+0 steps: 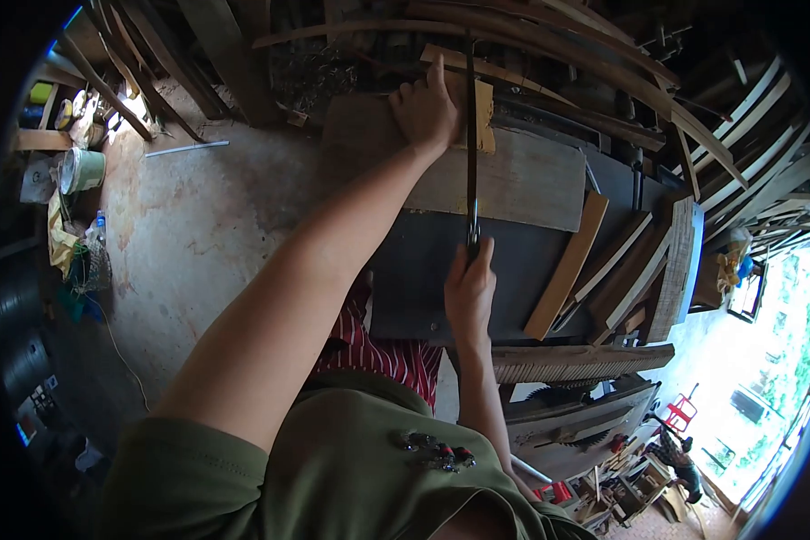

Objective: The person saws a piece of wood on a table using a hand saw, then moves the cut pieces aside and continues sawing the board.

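My right hand (471,286) is closed around the handle end of a long, thin, dark saw (472,175), seen edge-on and pointing away from me. Its blade crosses a light yellow piece of wood (484,117) with a rough right edge. My left hand (423,110) bears on the left part of that wood, fingers curled and one digit stretched forward along it. The hand hides much of the wood. Underneath lies a flat grey-brown board (531,175) on a dark bench top (477,279).
Wooden strips (569,265) lie along the bench's right side. Long curved timbers (558,58) are stacked beyond it, with more at the right. On the concrete floor (207,216) lies a white rod (187,148). A bucket (83,171) stands at the left. Another person (678,457) is far off, lower right.
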### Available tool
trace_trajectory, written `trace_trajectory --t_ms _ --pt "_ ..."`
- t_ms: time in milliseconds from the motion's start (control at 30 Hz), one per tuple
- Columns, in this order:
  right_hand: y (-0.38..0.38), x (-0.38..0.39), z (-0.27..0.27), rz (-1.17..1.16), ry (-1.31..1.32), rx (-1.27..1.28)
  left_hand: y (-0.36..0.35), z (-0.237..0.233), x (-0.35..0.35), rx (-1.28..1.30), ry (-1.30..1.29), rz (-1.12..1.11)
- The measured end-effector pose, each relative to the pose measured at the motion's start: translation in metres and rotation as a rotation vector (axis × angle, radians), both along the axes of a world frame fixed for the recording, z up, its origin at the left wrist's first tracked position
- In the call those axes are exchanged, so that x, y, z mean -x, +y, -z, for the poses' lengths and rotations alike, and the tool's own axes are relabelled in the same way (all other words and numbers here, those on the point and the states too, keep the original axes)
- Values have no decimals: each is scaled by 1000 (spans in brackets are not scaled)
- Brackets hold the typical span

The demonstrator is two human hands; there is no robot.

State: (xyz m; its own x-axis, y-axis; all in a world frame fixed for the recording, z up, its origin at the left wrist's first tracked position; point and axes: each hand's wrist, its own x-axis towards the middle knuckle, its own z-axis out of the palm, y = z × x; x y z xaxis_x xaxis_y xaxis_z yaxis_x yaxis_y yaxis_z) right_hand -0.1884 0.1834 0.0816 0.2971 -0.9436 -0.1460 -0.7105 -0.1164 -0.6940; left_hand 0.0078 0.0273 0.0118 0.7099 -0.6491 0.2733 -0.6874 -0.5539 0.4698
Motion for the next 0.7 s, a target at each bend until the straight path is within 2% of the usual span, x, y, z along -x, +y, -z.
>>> trace_trajectory --t_ms 100,233,300,400,533,600,700 --pt "1 4 3 -24 11 4 2 2 -3 13 -30 7" --pt "-67 -39 21 -91 -8 201 0 3 0 20 -62 2" --pt "-74 -49 18 -64 22 204 3 2 -1 27 -62 -4" --pt "-59 -39 15 -34 41 148 3 2 8 27 -53 6" --pt "-1 6 15 -24 -19 166 4 0 6 -2 -35 2" --pt "14 15 5 -15 -18 49 3 4 3 26 -65 -11" --pt "-24 -10 16 -34 -17 174 5 -1 6 25 -35 25"
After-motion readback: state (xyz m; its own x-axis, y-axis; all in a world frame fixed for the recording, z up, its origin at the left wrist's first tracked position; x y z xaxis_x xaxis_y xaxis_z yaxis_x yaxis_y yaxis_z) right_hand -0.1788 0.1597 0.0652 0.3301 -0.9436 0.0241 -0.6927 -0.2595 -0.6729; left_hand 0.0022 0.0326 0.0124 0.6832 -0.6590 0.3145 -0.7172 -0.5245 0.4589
